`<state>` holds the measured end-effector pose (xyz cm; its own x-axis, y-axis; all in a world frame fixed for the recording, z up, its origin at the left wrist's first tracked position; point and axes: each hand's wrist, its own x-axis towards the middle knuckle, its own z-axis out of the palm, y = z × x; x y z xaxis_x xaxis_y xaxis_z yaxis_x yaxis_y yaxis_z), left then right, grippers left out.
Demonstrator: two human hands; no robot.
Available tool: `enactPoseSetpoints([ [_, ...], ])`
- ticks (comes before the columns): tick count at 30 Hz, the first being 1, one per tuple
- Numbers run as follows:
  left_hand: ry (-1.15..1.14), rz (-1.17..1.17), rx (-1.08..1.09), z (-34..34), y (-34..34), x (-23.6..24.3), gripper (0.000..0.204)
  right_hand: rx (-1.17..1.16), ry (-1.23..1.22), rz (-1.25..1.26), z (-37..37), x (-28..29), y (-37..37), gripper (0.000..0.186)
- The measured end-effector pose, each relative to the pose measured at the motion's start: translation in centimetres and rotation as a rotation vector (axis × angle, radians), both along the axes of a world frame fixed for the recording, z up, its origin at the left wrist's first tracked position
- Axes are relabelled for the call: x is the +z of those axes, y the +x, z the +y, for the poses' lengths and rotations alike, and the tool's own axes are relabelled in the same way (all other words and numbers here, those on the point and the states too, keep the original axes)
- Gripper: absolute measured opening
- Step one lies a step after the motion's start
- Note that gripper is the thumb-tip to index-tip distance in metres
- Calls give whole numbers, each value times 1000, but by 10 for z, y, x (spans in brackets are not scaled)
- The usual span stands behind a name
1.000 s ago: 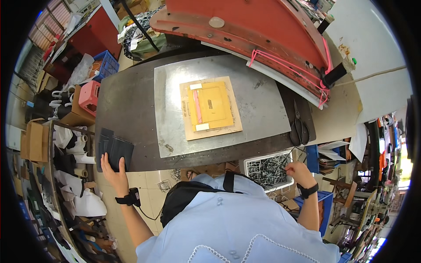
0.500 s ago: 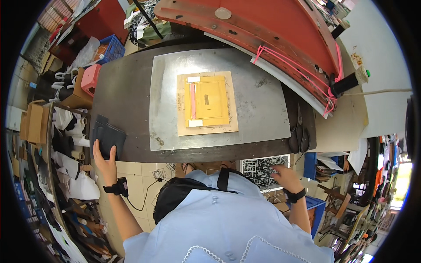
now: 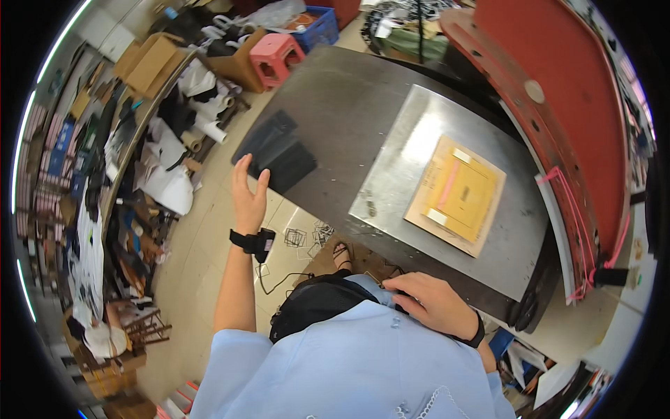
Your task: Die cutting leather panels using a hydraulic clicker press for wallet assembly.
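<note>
Head view, with dark lettering along the left margin of a tan board (image 3: 420, 201), right of centre in the frame, too blurred to read. On that board, a yellow template (image 3: 483, 202) with a small dark mark near its middle, likewise unreadable, plus a pink strip (image 3: 449, 186) running between two white patches (image 3: 461, 157). Beneath both, a shiny metal plate (image 3: 380, 157) on a dark table (image 3: 349, 84).

Left of centre, on the table's near-left corner: black sheets (image 3: 285, 150), flat and overlapping, slightly fanned, smooth and plain-faced, with straight edges and square corners and a dull sheen toward the lower part.

At their lower-left edge, the left hand (image 3: 249, 199), fingers extended and thumb well spread, open, not closed around anything; cannot tell about actual contact at the fingertips. Lower middle of the frame, in front of the light blue shirt (image 3: 349, 356): the right hand (image 3: 438, 304), back upward, fingers partly bent; cannot tell about anything held beneath them.

Upper right, a large red machine part (image 3: 551, 49) with pink cord (image 3: 576, 230). Upper left, a pink stool (image 3: 274, 52) just beside a cardboard box (image 3: 241, 66).
</note>
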<state>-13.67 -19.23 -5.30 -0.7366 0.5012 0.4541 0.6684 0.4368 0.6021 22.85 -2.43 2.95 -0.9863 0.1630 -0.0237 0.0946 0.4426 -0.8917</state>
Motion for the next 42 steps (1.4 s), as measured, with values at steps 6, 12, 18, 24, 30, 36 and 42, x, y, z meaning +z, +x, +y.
enactPoseSetpoints([
  [6, 139, -361, 68, -56, 3, -19, 34, 131, -46, 41, -11, 53, -110, 29],
  [12, 311, -622, 41, -67, -13, -33, 49, -109, 132, -18, -2, -5, -220, 53],
  [18, 86, -337, -53, -53, -53, -13, 82, -82, 350, -106, 20, -51, -291, 96],
  [24, -45, -275, -127, -30, -54, -20, 101, -11, 355, -130, 29, -60, -338, 111],
  [30, 60, -229, -65, -27, -52, -36, 105, 156, 405, -26, 37, -68, -371, 107],
  [36, 643, -709, -67, -23, -40, -48, 110, 268, 189, -9, 11, -62, -375, 89],
  [42, 612, -769, -4, -35, -40, -45, 99, 273, 86, -73, -9, -60, -376, 88],
])
